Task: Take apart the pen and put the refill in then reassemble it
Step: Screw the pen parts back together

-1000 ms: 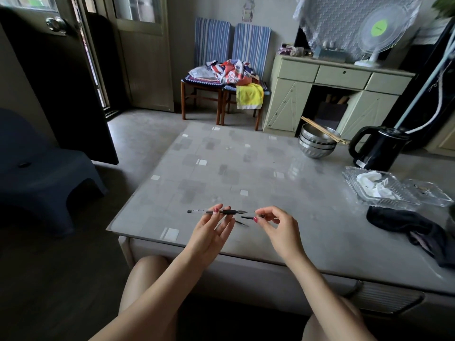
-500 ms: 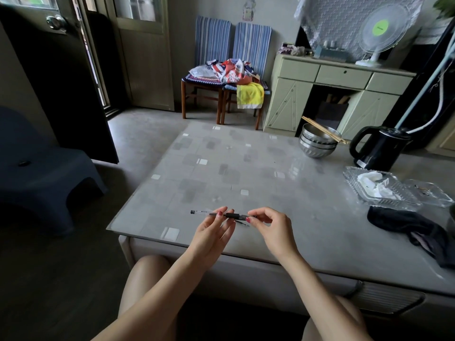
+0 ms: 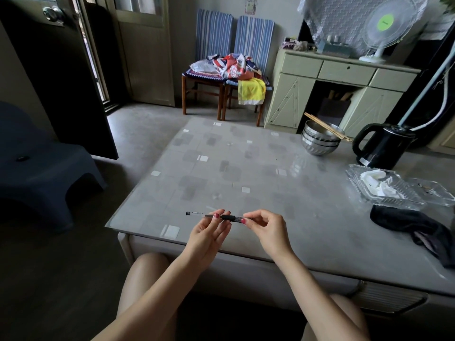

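Note:
A thin pen [image 3: 197,213] with a clear barrel and a black grip lies level just above the near edge of the table [image 3: 246,168]. My left hand [image 3: 209,232] pinches the barrel near the black grip. My right hand [image 3: 264,228] pinches the pen's tip end, and both hands meet at the grip. The pen's small dark end cap sticks out to the left. The tip section is mostly hidden by my right fingers, and I cannot tell whether it is fully seated.
Stacked steel bowls [image 3: 320,141] with chopsticks and a black kettle [image 3: 384,146] stand at the back right. A clear glass tray [image 3: 384,188] with white tissue and a dark cloth [image 3: 413,227] lie at the right. A blue stool [image 3: 44,173] stands left of the table.
A second ago my right hand held the tip piece apart from the barrel. It has moved left and now meets the pen at the grip; the left hand stayed put.

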